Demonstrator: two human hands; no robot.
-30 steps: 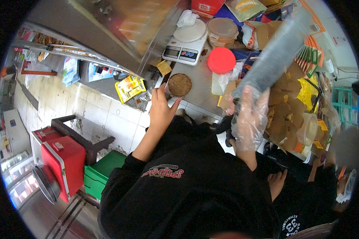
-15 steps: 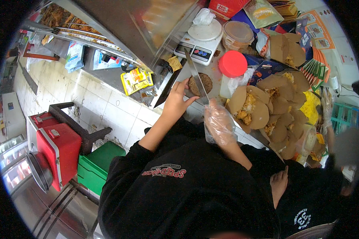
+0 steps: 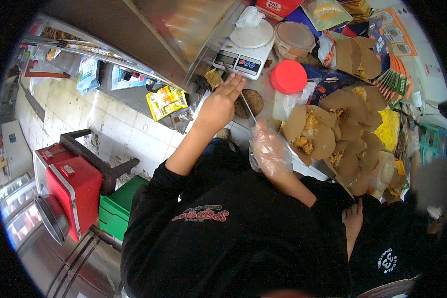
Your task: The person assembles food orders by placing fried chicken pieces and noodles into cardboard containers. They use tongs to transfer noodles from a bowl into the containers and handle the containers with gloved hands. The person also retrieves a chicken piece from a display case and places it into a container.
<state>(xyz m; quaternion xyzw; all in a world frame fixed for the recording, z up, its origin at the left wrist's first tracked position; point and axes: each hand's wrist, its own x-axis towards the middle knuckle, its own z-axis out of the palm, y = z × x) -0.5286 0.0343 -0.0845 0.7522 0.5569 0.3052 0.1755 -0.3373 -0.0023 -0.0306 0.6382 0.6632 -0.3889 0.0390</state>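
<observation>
My bare left hand [image 3: 222, 102] reaches out over the counter edge, fingers stretched flat, its fingertips beside a round dark-brown disc [image 3: 256, 101] lying on the counter. My right hand [image 3: 269, 149], in a clear plastic glove, is closed on a knife [image 3: 248, 110]. The thin blade points up along the left side of the disc, between it and my left hand. Just beyond the disc stands a white digital scale [image 3: 246, 47].
Several brown paper cones with yellow rice [image 3: 323, 131] are stacked to the right. A red lid [image 3: 288, 76] and a clear round tub [image 3: 294, 37] sit behind them. A yellow packet [image 3: 166, 102] lies on a lower shelf. On the floor are a red cooler [image 3: 69, 186] and a green crate [image 3: 116, 211].
My gloved right hand came down from high on the right to the counter edge, now with the knife by the disc. My left hand stayed at the disc.
</observation>
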